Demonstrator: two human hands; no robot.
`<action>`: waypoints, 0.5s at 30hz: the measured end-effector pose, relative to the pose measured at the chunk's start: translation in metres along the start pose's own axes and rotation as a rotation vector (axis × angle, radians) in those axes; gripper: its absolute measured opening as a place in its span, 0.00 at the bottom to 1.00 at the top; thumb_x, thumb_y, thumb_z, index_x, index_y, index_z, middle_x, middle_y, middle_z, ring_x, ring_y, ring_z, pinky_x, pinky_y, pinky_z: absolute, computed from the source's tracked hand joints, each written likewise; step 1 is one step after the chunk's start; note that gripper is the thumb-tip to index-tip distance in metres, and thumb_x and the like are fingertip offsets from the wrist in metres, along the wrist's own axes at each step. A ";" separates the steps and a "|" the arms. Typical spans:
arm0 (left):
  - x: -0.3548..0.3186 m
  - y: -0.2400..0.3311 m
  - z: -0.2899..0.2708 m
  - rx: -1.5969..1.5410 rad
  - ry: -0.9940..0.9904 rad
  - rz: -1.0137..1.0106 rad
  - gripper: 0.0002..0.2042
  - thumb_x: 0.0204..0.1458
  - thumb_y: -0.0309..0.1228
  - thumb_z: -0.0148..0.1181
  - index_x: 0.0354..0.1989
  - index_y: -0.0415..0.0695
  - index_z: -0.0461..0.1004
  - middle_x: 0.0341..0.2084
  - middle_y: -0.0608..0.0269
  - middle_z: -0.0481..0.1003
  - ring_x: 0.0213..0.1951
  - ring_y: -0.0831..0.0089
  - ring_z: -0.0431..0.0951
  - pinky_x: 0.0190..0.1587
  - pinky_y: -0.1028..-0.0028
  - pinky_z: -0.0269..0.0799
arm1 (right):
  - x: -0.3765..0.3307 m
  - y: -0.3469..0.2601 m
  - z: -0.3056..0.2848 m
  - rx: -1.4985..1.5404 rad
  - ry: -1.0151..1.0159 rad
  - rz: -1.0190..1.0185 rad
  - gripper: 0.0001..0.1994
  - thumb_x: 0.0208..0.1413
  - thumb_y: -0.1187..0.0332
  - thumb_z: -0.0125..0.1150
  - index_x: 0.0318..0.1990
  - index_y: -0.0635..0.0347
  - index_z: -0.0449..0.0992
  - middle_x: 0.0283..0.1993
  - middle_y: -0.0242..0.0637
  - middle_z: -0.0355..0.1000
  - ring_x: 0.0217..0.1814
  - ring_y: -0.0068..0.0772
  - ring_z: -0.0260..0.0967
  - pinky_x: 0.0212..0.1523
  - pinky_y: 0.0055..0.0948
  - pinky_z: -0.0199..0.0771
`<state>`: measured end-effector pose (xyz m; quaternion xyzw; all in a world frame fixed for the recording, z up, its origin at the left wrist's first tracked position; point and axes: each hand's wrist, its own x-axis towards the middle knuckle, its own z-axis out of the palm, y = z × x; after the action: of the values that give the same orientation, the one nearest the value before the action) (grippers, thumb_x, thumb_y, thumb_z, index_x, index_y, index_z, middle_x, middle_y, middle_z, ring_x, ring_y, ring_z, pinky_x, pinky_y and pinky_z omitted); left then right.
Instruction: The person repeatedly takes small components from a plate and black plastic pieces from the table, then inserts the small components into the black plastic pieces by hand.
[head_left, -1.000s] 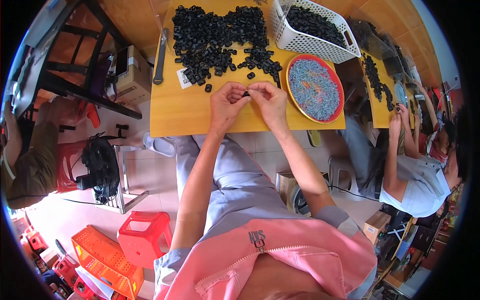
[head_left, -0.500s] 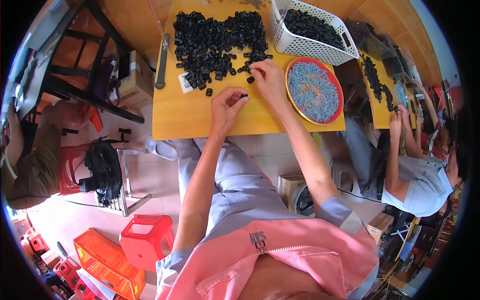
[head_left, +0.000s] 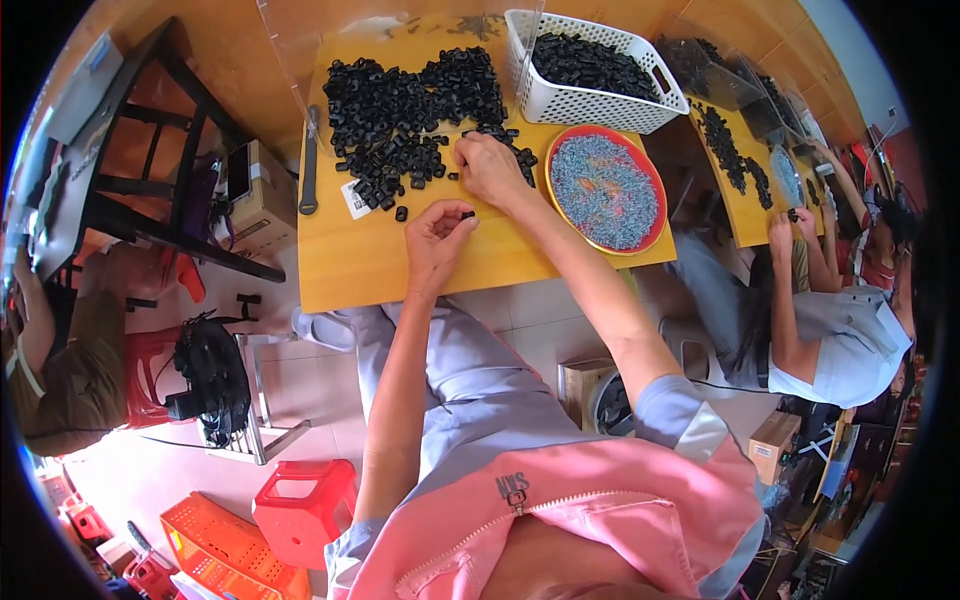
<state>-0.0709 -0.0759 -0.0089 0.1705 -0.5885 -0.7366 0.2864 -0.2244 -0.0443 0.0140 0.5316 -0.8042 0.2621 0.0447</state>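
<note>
My left hand [head_left: 437,243] hovers over the near edge of the yellow table [head_left: 372,268], pinching a small black plastic part [head_left: 467,215] between thumb and fingertips. Farther off and a little to the right, my right hand [head_left: 493,172] reaches down to the near edge of the heap of black plastic parts [head_left: 405,105]. Its fingers are bent together, and whatever is between the fingertips is hidden. Beside that hand stands a round red dish with a yellow rim [head_left: 657,212], filled with tiny silvery-blue pieces.
A white perforated basket [head_left: 600,105] of black parts stands behind the dish. Along the table's left side lies a dark strap-like tool [head_left: 309,175], with a white label [head_left: 355,200] nearby. A red stool [head_left: 305,515] stands on the floor; a co-worker sits at another table [head_left: 755,225] on the right.
The view has shifted, moving the table left and down in the picture. My right hand has moved slightly left along the heap's near edge. My left hand keeps its pinch.
</note>
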 end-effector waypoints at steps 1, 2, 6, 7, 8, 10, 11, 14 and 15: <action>0.000 0.001 0.000 0.007 -0.004 -0.007 0.07 0.45 0.19 0.59 0.34 0.38 0.73 0.26 0.71 0.72 0.28 0.85 0.70 0.34 0.86 0.66 | 0.000 0.000 -0.001 0.025 0.000 -0.006 0.07 0.36 0.80 0.51 0.27 0.62 0.71 0.30 0.41 0.68 0.37 0.46 0.66 0.37 0.38 0.67; 0.000 0.001 -0.001 0.015 -0.007 -0.014 0.08 0.44 0.19 0.59 0.34 0.38 0.73 0.26 0.71 0.72 0.28 0.85 0.71 0.34 0.85 0.66 | 0.001 0.001 -0.002 0.051 -0.001 -0.012 0.08 0.36 0.80 0.51 0.28 0.62 0.72 0.30 0.42 0.68 0.35 0.47 0.66 0.36 0.38 0.67; -0.001 0.003 -0.002 -0.033 0.028 -0.004 0.07 0.44 0.19 0.59 0.33 0.37 0.73 0.28 0.69 0.73 0.29 0.84 0.71 0.34 0.85 0.66 | -0.010 0.009 -0.005 0.139 0.159 -0.058 0.12 0.38 0.79 0.54 0.34 0.62 0.74 0.28 0.38 0.68 0.32 0.39 0.69 0.32 0.34 0.67; 0.000 0.004 -0.004 -0.046 0.012 0.027 0.07 0.45 0.18 0.58 0.34 0.36 0.73 0.28 0.70 0.72 0.30 0.84 0.71 0.36 0.85 0.65 | -0.016 0.005 -0.016 0.348 0.105 0.093 0.12 0.40 0.78 0.56 0.36 0.62 0.75 0.28 0.38 0.70 0.31 0.35 0.70 0.33 0.31 0.69; 0.000 0.005 -0.005 -0.058 -0.005 0.058 0.08 0.45 0.18 0.58 0.35 0.36 0.73 0.28 0.71 0.72 0.31 0.85 0.70 0.37 0.85 0.65 | -0.024 0.000 -0.026 0.553 0.048 0.248 0.12 0.41 0.76 0.59 0.38 0.62 0.76 0.29 0.38 0.72 0.31 0.31 0.72 0.34 0.27 0.71; 0.000 0.007 -0.004 -0.073 -0.001 0.054 0.08 0.45 0.18 0.58 0.36 0.36 0.73 0.29 0.71 0.72 0.32 0.85 0.70 0.38 0.85 0.65 | -0.040 -0.010 -0.042 0.825 0.038 0.358 0.11 0.43 0.76 0.58 0.38 0.65 0.75 0.29 0.38 0.73 0.30 0.28 0.73 0.33 0.24 0.72; -0.001 0.007 -0.006 -0.087 -0.005 0.052 0.09 0.45 0.17 0.57 0.37 0.36 0.74 0.30 0.71 0.72 0.33 0.84 0.70 0.38 0.85 0.64 | -0.048 -0.015 -0.046 1.094 0.034 0.473 0.11 0.46 0.76 0.58 0.38 0.68 0.75 0.30 0.39 0.74 0.30 0.25 0.73 0.32 0.20 0.72; 0.000 0.005 -0.008 -0.103 -0.003 0.055 0.11 0.45 0.17 0.57 0.39 0.36 0.73 0.30 0.69 0.73 0.33 0.84 0.71 0.39 0.85 0.65 | -0.063 -0.022 -0.052 1.089 -0.014 0.501 0.08 0.51 0.77 0.55 0.38 0.72 0.73 0.31 0.41 0.74 0.32 0.27 0.74 0.36 0.19 0.74; 0.000 0.005 -0.006 -0.103 -0.003 0.053 0.11 0.45 0.17 0.57 0.39 0.36 0.73 0.30 0.69 0.73 0.33 0.84 0.71 0.39 0.85 0.65 | -0.067 -0.023 -0.051 1.089 -0.015 0.503 0.08 0.51 0.77 0.55 0.38 0.72 0.73 0.31 0.41 0.74 0.32 0.27 0.74 0.36 0.19 0.74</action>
<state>-0.0660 -0.0815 -0.0057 0.1387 -0.5546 -0.7583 0.3134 -0.1862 0.0282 0.0429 0.2733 -0.6557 0.6352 -0.3032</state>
